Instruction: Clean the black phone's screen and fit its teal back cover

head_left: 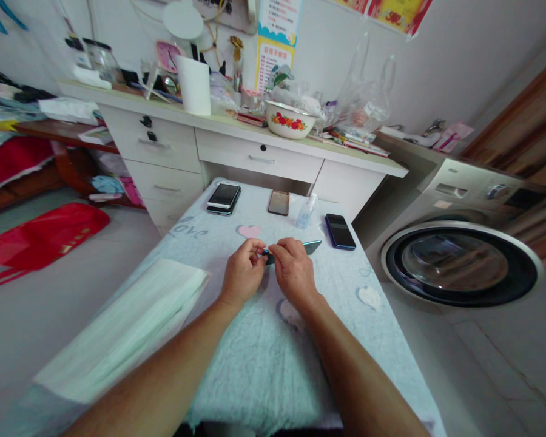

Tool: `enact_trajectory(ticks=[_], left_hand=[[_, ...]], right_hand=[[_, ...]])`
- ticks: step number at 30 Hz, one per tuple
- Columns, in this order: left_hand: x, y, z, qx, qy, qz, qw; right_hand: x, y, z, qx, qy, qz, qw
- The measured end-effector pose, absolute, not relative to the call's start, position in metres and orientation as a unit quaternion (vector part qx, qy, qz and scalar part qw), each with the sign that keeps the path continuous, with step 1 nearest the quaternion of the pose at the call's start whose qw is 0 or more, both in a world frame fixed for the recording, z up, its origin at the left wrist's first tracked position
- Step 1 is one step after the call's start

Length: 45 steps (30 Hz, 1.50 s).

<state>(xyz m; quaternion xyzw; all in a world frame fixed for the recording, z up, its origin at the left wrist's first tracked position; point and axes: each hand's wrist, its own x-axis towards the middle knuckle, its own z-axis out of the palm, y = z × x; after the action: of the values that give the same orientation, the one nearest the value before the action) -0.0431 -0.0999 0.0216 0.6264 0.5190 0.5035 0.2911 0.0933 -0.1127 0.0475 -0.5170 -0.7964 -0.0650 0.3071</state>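
Note:
Both hands meet over the middle of the cloth-covered table, around a thin dark phone with a teal edge (312,246). My left hand (244,271) pinches at the phone's left end, its fingertips together. On the other side, my right hand (295,271) has its fingers closed on the phone, whose right end sticks out past the knuckles. My fingers cover much of the phone. Just behind the hands stand a clear spray bottle (306,212) and a phone case (279,203). A dark blue phone (340,232) lies to the right.
Two stacked phones (224,198) lie at the table's back left. A pale folded cloth or paper pack (127,328) covers the left side. Behind is a white desk (259,145) with a flowered bowl (289,119); a washing machine (455,243) stands at right.

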Motion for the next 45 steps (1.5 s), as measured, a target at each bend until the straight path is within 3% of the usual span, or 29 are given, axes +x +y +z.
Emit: enact_trajectory(ticks=[45], left_hand=[[-0.047,-0.096,0.021,0.640,0.534,0.487,0.261]], right_hand=[[0.136,-0.100,0.043,-0.577,-0.735,-0.081,0.348]])
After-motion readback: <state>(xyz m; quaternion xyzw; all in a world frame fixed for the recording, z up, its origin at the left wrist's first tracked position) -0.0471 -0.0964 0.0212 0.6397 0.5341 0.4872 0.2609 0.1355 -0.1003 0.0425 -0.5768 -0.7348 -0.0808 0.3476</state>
